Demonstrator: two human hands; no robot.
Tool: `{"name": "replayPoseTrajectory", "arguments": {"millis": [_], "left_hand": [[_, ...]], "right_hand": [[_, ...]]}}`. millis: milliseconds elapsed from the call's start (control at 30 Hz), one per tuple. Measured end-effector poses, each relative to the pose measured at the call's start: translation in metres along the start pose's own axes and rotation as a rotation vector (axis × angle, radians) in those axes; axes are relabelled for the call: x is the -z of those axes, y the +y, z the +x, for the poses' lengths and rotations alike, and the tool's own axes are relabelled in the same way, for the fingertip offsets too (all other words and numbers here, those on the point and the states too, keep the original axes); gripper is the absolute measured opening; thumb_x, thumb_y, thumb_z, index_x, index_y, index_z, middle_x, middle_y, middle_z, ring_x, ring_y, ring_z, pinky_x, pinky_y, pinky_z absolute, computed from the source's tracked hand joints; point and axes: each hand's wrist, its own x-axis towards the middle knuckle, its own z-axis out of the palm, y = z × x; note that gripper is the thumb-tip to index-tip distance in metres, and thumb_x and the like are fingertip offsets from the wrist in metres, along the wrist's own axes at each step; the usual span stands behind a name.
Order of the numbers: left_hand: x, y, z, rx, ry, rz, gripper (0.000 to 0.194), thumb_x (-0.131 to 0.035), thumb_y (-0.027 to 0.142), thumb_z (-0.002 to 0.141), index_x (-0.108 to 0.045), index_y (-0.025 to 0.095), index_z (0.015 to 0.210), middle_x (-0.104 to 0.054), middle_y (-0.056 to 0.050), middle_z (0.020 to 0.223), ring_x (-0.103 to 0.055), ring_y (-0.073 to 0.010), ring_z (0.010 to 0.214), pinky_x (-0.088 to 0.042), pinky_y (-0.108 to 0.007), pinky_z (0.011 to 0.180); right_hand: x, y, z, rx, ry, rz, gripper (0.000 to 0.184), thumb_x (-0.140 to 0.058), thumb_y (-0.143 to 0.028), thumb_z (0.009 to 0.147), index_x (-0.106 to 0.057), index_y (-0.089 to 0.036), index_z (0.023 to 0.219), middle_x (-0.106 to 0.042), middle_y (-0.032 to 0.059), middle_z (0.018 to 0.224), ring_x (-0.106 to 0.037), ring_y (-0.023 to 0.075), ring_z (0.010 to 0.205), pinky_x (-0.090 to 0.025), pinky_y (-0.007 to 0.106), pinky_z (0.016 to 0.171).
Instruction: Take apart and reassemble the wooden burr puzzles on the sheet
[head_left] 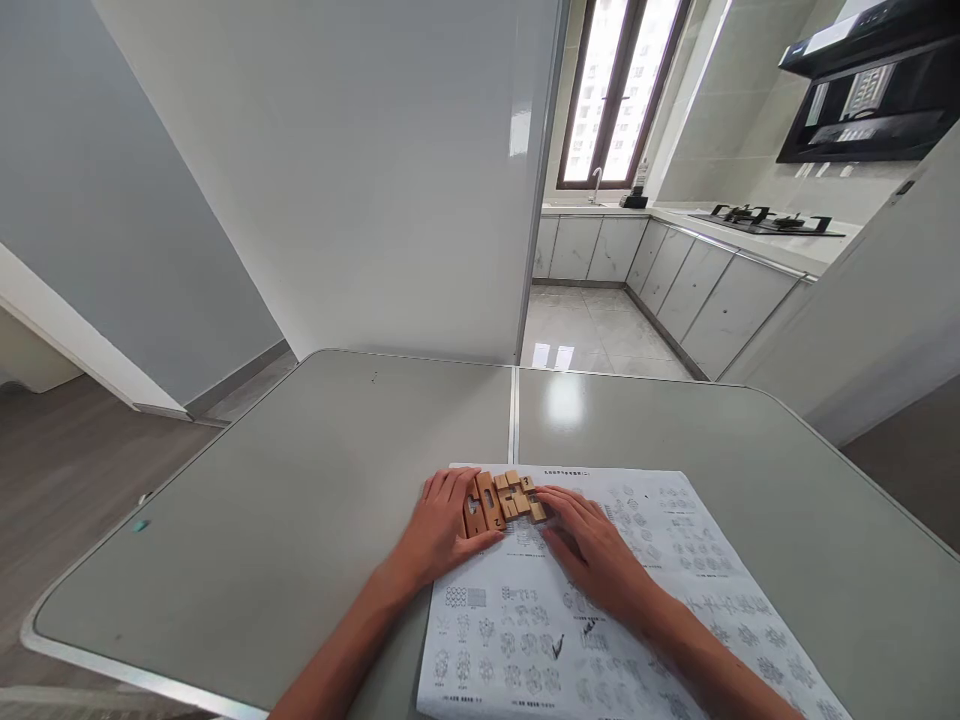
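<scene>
A row of notched wooden puzzle pieces (491, 502) lies flat on a large printed paper sheet (525, 565), at its upper left. Some carry black numbers; 1, 2 and 3 are readable. My left hand (442, 520) grips the row's left end, fingers along the far edge and thumb along the near edge, by the pieces marked 1 and 2. At the right end, the fingers of my right hand (589, 540) close around a small wooden piece (538, 512), thumb on the near side. My fingertips partly hide both ends of the row.
The sheet bears rows of small line diagrams and lies on a grey-green table (262, 530) with a pale metal rim and a centre seam (514, 415). A small teal bit (140, 525) lies near the left edge. Beyond are a white panel (360, 180) and kitchen counters (585, 245).
</scene>
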Motion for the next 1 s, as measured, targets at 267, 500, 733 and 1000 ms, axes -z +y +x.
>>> {"name": "replayPoseTrajectory", "arguments": {"millis": [267,500,733,1000], "left_hand": [[-0.0056,-0.0014,-0.0003,-0.020,-0.005,0.072,0.073,-0.080,0.050,0.085,-0.046,0.029,0.146,-0.060,-0.011,0.140,-0.054,-0.0343,0.128,-0.044,-0.051,0.109],[-0.0067,-0.0029,-0.0023,-0.024,0.005,0.065,0.075,-0.079,0.049,0.085,-0.045,0.030,0.148,-0.059,-0.010,0.140,-0.055,-0.0339,0.127,-0.045,-0.050,0.108],[-0.0046,-0.0002,-0.0007,-0.017,-0.002,0.065,0.073,-0.081,0.046,0.084,-0.045,0.028,0.146,-0.059,-0.010,0.140,-0.054,-0.0329,0.128,-0.045,-0.050,0.109],[-0.0029,0.0030,-0.0009,-0.009,-0.002,0.061,0.073,-0.082,0.043,0.084,-0.044,0.029,0.145,-0.059,-0.008,0.138,-0.054,-0.0316,0.127,-0.046,-0.049,0.109]], "right_hand": [[-0.0006,0.0012,0.0002,0.010,-0.006,0.013,0.045,-0.048,-0.021,0.103,-0.045,-0.030,0.147,-0.058,0.0081,0.151,-0.050,0.0282,0.143,-0.047,0.056,0.114],[-0.0003,0.0011,0.0009,0.012,0.004,-0.001,0.046,-0.050,-0.022,0.102,-0.045,-0.030,0.147,-0.059,0.0080,0.150,-0.051,0.0279,0.142,-0.048,0.054,0.113],[-0.0021,0.0005,-0.0023,-0.021,0.034,0.019,0.046,-0.052,-0.024,0.102,-0.043,-0.031,0.148,-0.055,0.0091,0.150,-0.055,0.0288,0.137,-0.052,0.051,0.111],[-0.0005,-0.0049,-0.0044,-0.024,0.137,0.059,0.027,-0.054,-0.024,0.101,-0.053,-0.027,0.128,-0.059,0.0107,0.127,-0.066,0.0256,0.108,-0.061,0.040,0.088]]}}
